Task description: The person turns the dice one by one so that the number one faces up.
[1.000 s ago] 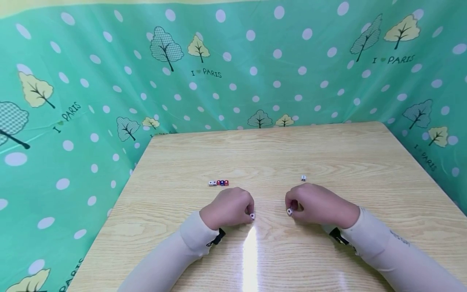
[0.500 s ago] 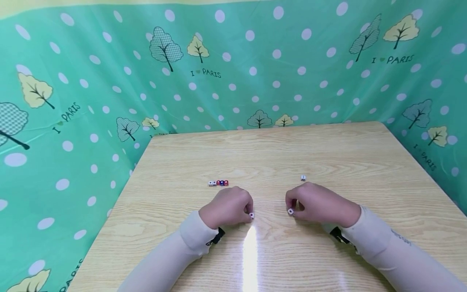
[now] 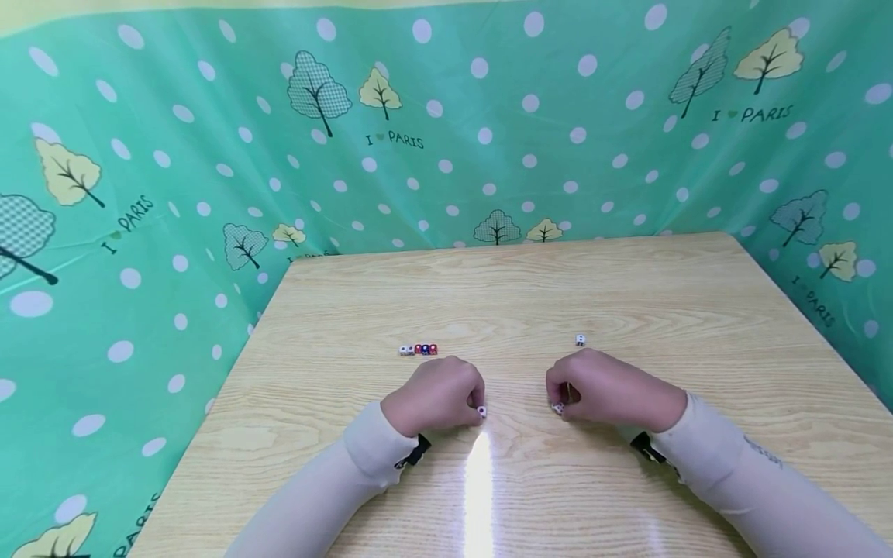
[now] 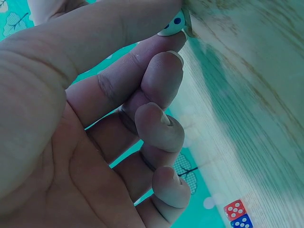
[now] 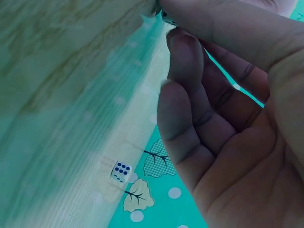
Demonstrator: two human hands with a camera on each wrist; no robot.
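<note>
In the head view my left hand [image 3: 439, 394] pinches a white die [image 3: 482, 411] between thumb and index finger, low over the table. The left wrist view shows dark pips on that die [image 4: 175, 24]; the other fingers curl loosely below. Across a short gap, my right hand [image 3: 607, 390] pinches another white die [image 3: 557, 408] at the tabletop. Thumb and fingers mostly cover this die [image 5: 168, 18] in the right wrist view. Beyond the left hand, a row of touching dice [image 3: 425, 349] lies on the table: white, red and blue ones.
A lone white die [image 3: 580, 339] sits on the wooden table [image 3: 516, 294], behind the right hand. A green dotted cloth [image 3: 460, 124] hangs along the back and sides. Light glares off the wood [image 3: 478, 496] in front of the hands.
The die in my right hand has turned a little between the fingertips and shifted slightly toward the right. My left hand and the dice on the table stay nearly still.
</note>
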